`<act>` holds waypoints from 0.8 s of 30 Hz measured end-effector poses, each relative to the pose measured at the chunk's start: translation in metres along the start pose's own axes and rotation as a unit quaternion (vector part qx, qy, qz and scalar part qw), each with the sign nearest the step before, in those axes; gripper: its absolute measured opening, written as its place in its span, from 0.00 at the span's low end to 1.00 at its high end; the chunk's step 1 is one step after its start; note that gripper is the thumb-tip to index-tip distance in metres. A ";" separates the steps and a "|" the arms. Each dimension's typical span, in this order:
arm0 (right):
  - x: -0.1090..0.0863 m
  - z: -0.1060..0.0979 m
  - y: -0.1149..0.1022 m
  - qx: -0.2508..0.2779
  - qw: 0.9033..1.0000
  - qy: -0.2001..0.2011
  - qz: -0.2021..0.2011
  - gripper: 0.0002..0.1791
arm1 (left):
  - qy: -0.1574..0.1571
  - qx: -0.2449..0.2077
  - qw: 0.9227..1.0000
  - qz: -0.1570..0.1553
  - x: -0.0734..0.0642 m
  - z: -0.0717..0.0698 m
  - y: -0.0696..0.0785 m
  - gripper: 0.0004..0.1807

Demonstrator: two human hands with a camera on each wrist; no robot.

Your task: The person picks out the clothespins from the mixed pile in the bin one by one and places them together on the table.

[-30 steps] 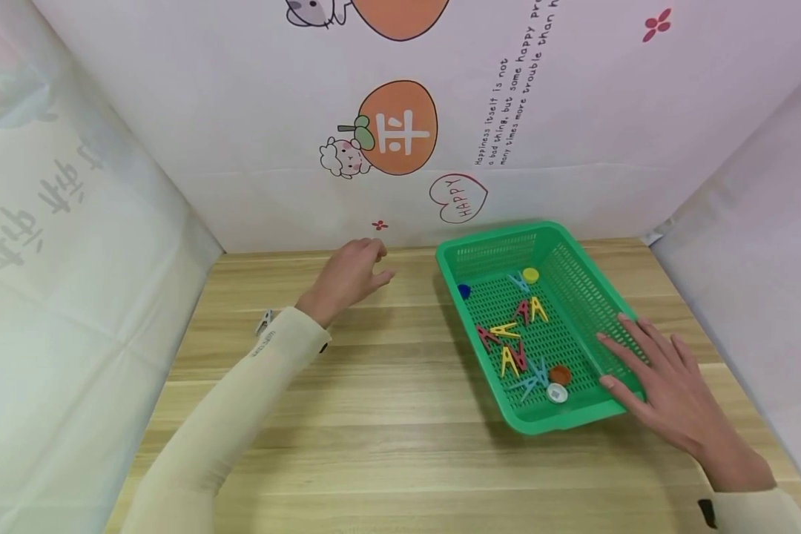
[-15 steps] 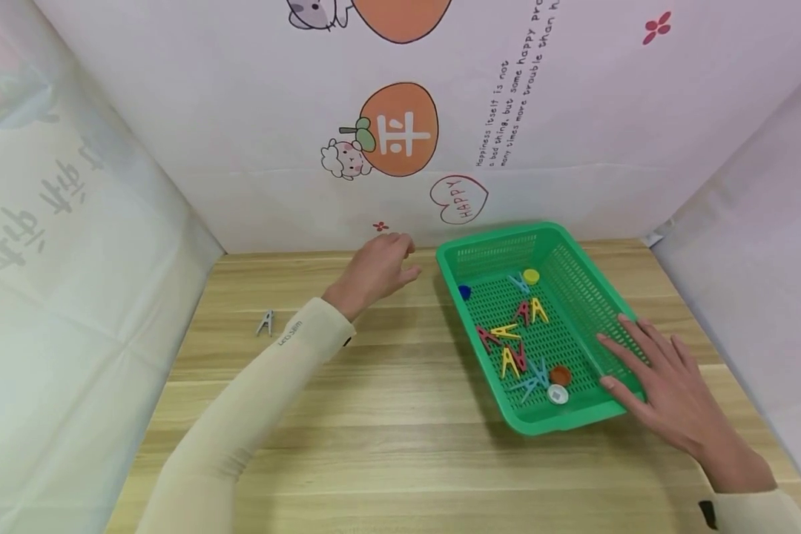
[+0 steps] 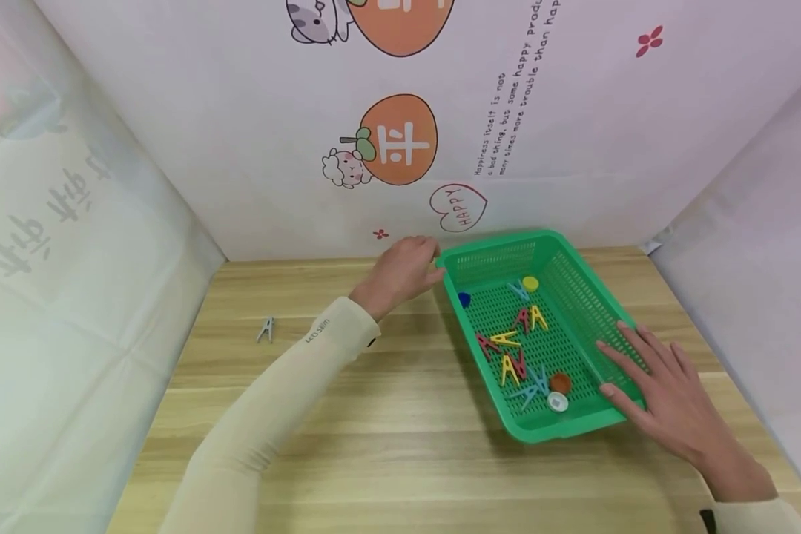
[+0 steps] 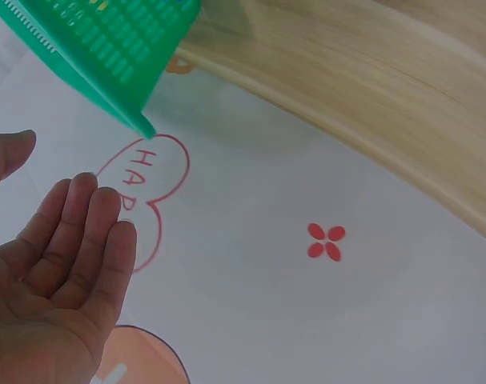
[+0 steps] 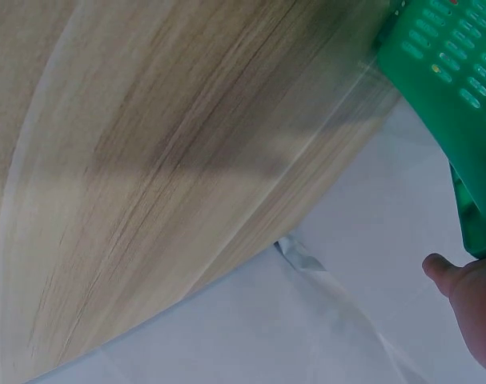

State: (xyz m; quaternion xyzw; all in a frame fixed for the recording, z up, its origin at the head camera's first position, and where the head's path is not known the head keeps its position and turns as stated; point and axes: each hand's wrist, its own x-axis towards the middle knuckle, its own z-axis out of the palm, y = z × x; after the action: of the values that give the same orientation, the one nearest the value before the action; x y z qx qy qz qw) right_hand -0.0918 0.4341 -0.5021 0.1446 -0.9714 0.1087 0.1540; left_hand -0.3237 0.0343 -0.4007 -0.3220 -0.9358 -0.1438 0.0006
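Note:
A green plastic basket (image 3: 577,430) stands on the wooden table, turned at a slant. In it lie several clothespins: yellow (image 3: 507,368), red (image 3: 522,319) and blue (image 3: 538,380). Bottle caps lie among them: yellow (image 3: 530,283), dark blue (image 3: 463,300), brown (image 3: 561,383) and white (image 3: 557,401). My left hand (image 3: 403,268) is at the basket's far left corner, holding nothing; the left wrist view shows its relaxed fingers (image 4: 78,240) apart from the rim. My right hand (image 3: 674,404) rests over the basket's right rim with fingers extended; its thumb (image 5: 443,272) shows in the right wrist view.
A lone grey clothespin (image 3: 267,328) lies at the left of the wooden table (image 3: 374,430). A white printed cloth (image 3: 254,185) rises behind the table, with pale cloth sides to the left and right.
My left hand has moved to the right, up to the basket's corner, and its sleeve no longer covers part of the grey clothespin. My right hand has stayed on the rim.

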 end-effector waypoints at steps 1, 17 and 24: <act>0.000 0.000 0.000 0.000 1.000 0.000 -0.001 0.38 | -0.001 0.003 1.000 0.001 0.001 0.001 0.002 0.21; 0.001 0.000 -0.003 -0.003 1.000 0.003 -0.013 0.40 | 0.000 0.034 0.999 0.041 0.014 0.009 0.025 0.23; -0.001 0.000 -0.003 -0.007 1.000 0.002 -0.007 0.40 | 0.000 0.040 0.998 0.058 0.020 0.014 0.036 0.24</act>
State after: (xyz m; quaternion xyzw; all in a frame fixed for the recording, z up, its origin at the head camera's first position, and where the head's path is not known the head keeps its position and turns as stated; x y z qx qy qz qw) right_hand -0.0900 0.4320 -0.5025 0.1501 -0.9708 0.1016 0.1574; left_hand -0.3166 0.0775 -0.4027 -0.3750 -0.9207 -0.1056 0.0220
